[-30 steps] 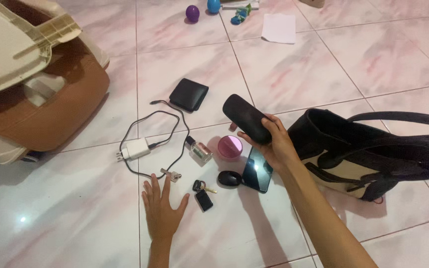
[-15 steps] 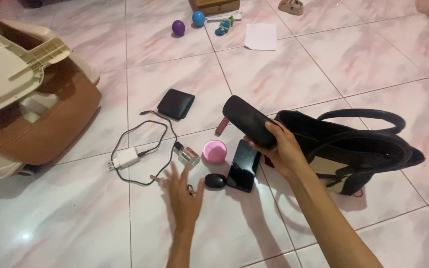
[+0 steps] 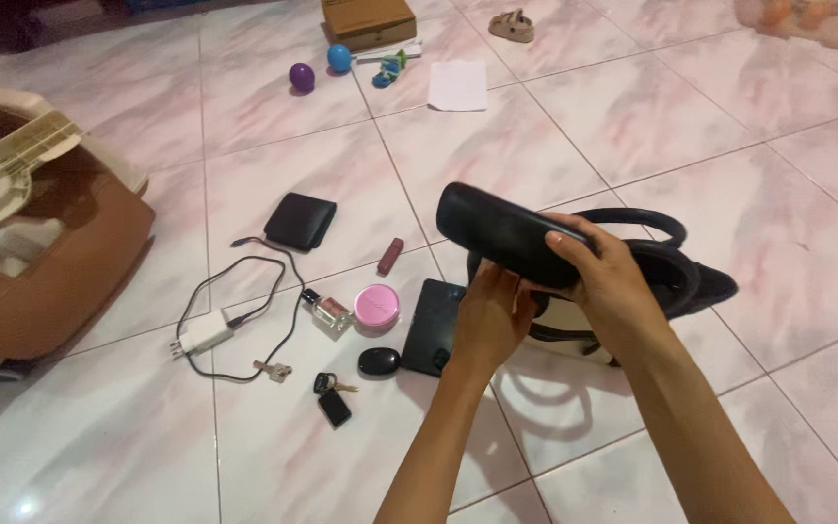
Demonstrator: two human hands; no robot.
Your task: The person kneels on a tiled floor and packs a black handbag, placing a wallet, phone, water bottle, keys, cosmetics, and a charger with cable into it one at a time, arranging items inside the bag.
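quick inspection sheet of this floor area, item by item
surface: pink marbled tile floor, glossy, grout lines visible
job's things: black oblong case raised over a black handbag lying on the floor
clutter: black wallet, pink round compact, small perfume bottle, dark phone, lipstick tube, oval black item, car key
hands: right hand grips the case from above; left hand touches its underside
cables: black cable with white charger plug, looped loosely
surroundings: brown and cream bag at left; two balls, cardboard box, sheet of paper, sandal beyond
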